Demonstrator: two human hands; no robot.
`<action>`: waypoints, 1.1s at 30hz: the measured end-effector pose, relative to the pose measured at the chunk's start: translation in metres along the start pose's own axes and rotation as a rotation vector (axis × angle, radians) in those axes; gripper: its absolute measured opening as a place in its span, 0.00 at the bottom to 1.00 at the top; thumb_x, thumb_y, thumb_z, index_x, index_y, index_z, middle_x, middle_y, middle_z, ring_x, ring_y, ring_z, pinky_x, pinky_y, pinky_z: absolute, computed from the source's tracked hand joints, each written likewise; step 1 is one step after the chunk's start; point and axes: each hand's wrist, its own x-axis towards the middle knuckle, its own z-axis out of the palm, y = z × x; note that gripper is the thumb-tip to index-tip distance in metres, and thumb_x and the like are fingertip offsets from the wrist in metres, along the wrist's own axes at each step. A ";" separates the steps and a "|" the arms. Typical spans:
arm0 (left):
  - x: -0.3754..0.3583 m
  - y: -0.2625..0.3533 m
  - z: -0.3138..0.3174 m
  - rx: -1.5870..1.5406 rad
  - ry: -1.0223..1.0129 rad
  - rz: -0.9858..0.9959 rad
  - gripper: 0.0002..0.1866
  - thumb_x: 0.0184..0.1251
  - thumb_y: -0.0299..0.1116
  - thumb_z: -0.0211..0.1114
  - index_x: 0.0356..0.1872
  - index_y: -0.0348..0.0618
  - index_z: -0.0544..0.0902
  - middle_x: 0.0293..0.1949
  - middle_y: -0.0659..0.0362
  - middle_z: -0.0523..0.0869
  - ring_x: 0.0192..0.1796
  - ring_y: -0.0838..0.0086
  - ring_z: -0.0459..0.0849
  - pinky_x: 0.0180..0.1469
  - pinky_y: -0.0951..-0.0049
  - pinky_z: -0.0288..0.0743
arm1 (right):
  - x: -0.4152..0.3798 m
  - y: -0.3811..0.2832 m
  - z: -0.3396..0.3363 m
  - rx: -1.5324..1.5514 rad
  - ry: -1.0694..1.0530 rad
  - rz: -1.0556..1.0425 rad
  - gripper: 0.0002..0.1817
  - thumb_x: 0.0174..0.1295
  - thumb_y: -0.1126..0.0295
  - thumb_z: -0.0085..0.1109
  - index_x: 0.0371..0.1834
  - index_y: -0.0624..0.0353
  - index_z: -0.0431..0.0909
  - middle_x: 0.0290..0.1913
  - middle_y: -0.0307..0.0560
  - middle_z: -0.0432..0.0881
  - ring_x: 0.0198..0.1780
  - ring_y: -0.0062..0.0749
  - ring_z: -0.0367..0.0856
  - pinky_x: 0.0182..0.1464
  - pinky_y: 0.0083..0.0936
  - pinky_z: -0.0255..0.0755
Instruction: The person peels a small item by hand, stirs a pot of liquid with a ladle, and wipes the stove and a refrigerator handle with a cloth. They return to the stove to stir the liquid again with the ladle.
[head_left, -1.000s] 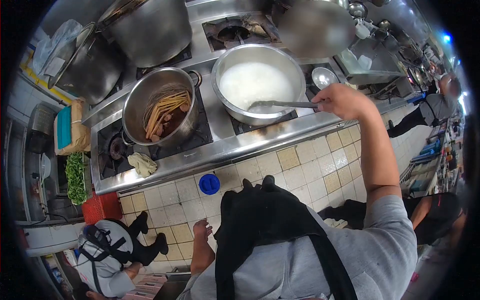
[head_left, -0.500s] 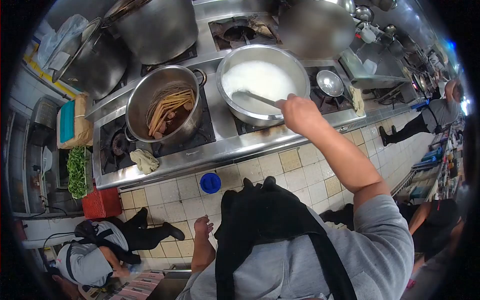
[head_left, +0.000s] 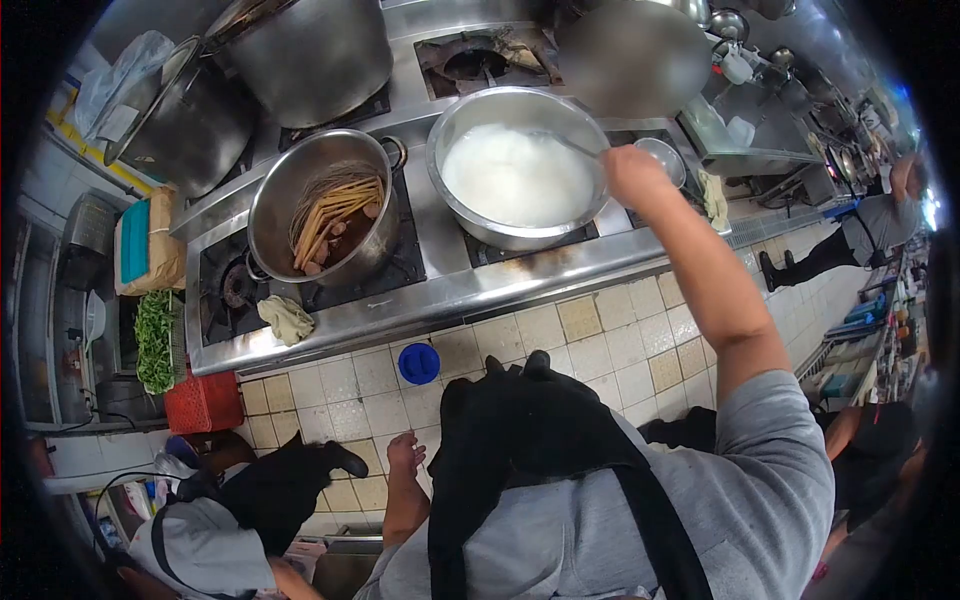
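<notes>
Steel counter (head_left: pixel 440 230): right hand (head_left: pixel 637 178) clasps a grey metal ladle (head_left: pixel 575 145), moved far-right in round silver bowl (head_left: pixel 500 108); left hand (head_left: pixel 406 455) half-spread.

1. Right hand (head_left: pixel 637 177): curled in a grip, back uppermost.
2. Right arm (head_left: pixel 718 270): extended well forward, slightly bent.
3. Left hand (head_left: pixel 405 455): partly curled, well apart from the right.
4. Left forearm (head_left: pixel 405 508): low, beside the torso (head_left: pixel 560 535).

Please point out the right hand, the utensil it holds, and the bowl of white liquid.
Right hand (head_left: pixel 636 178): head view, back of the hand.
Utensil (head_left: pixel 580 148): head view, on its handle.
Bowl (head_left: pixel 512 238): head view, near outer wall.
</notes>
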 end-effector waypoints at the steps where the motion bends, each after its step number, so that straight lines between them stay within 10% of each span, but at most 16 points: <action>1: 0.000 -0.002 0.001 0.006 0.007 0.003 0.17 0.62 0.41 0.64 0.47 0.42 0.77 0.38 0.58 0.79 0.29 0.64 0.83 0.26 0.69 0.77 | -0.003 0.010 -0.004 -0.001 0.001 -0.001 0.12 0.57 0.71 0.48 0.36 0.62 0.81 0.37 0.59 0.84 0.41 0.48 0.84 0.42 0.36 0.79; 14: 0.004 0.016 0.030 0.016 -0.037 0.035 0.15 0.62 0.37 0.63 0.47 0.42 0.77 0.39 0.57 0.78 0.30 0.64 0.82 0.27 0.69 0.75 | -0.069 0.011 -0.055 0.332 -0.299 -0.102 0.13 0.52 0.71 0.58 0.42 0.57 0.84 0.40 0.55 0.83 0.46 0.49 0.81 0.50 0.38 0.73; 26: -0.011 0.020 0.056 -0.017 0.049 0.013 0.14 0.63 0.36 0.63 0.46 0.42 0.76 0.38 0.58 0.80 0.33 0.65 0.82 0.29 0.70 0.75 | -0.020 -0.011 0.033 0.250 0.093 -0.027 0.11 0.56 0.74 0.50 0.41 0.57 0.80 0.36 0.61 0.81 0.39 0.52 0.83 0.43 0.41 0.77; 33: 0.014 -0.042 0.048 0.028 0.010 0.061 0.19 0.61 0.33 0.64 0.52 0.38 0.77 0.42 0.56 0.82 0.36 0.67 0.83 0.30 0.71 0.75 | -0.033 0.012 0.003 0.545 -0.261 -0.058 0.14 0.57 0.71 0.54 0.43 0.69 0.77 0.34 0.63 0.82 0.35 0.49 0.84 0.38 0.39 0.78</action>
